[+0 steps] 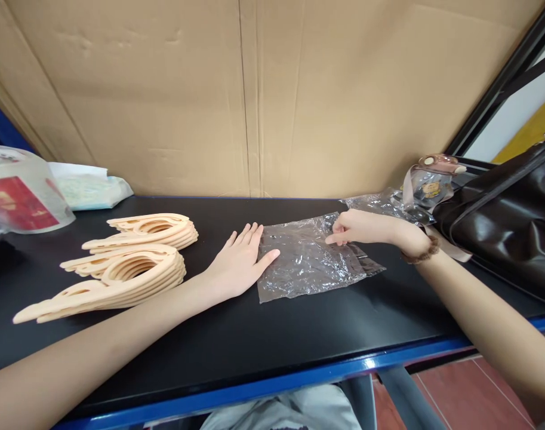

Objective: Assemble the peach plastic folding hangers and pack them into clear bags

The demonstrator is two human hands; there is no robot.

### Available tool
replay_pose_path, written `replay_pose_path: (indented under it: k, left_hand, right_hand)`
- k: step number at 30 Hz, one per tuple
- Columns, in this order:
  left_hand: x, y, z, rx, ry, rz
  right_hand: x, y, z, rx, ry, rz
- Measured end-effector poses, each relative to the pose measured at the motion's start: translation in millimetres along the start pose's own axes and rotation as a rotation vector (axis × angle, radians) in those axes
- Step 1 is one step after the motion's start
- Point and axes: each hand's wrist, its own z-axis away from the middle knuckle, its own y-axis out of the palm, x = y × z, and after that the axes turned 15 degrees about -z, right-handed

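A clear plastic bag [308, 263] lies flat and crinkled on the black table [254, 334]. My left hand [240, 260] rests flat on the table at the bag's left edge, fingers stretched out, thumb tip on the plastic. My right hand [357, 230] reaches in from the right, fingers curled in a pinch on the bag's upper right part. A brown bead bracelet [419, 255] circles that wrist. Stacks of peach-coloured flat plastic hangers [129, 266] lie to the left of my left forearm.
A dark brown leather bag [500, 221] sits at the right end, with more clear plastic bags [379, 204] and a keyring charm [428, 185] beside it. White and red packets [25, 191] lie at the far left. A cardboard wall [254, 95] closes the back; the table's blue front edge [299, 376] is near me.
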Motion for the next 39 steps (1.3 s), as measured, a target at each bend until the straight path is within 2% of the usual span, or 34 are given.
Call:
replay_pose_path:
  k: [3, 8, 12, 15, 21, 25, 32, 35, 39]
  left_hand:
    - [2.1, 1.1, -1.7, 0.0, 0.002, 0.058]
    - [3.9, -0.8, -4.2, -0.056, -0.069, 0.27]
    - [4.0, -2.6, -4.2, -0.095, -0.116, 0.349]
    - [4.0, -2.3, -3.8, -0.12, -0.109, 0.392]
    - [1.0, -2.2, -0.3, -0.141, 0.011, 0.485]
    - [-2.1, -5.1, 3.0, -0.147, 0.1, 0.392]
    - [-3.6, -9.4, 6.9, -0.311, 0.373, 0.266]
    - [-3.6, -9.5, 7.1, -0.324, 0.378, 0.244]
    - [-4.7, -8.9, 5.3, -0.257, 0.318, 0.239]
  right_hand:
    - [9.7, 5.6, -2.5, 0.029, -0.111, -0.225]
    - [27.9, 23.6, -6.2, -0.016, -0.449, -0.477]
    - [35.7, 40.6, -7.8, -0.135, -0.635, -0.401]
    - [38.5, 50.4, -8.1, -0.137, -0.737, -0.242]
    - [51.2, 60.5, -6.0, -0.083, -0.783, -0.088]
    - [57.3, 64.9, -5.5, -0.1, -0.79, -0.055]
    - [57.9, 68.0, -6.8, -0.106, -0.811, -0.114]
    - [58.4, 67.4, -6.8, -0.1, -0.806, -0.119]
    - [55.5, 62.0, -7.4, -0.107, -0.807, -0.153]
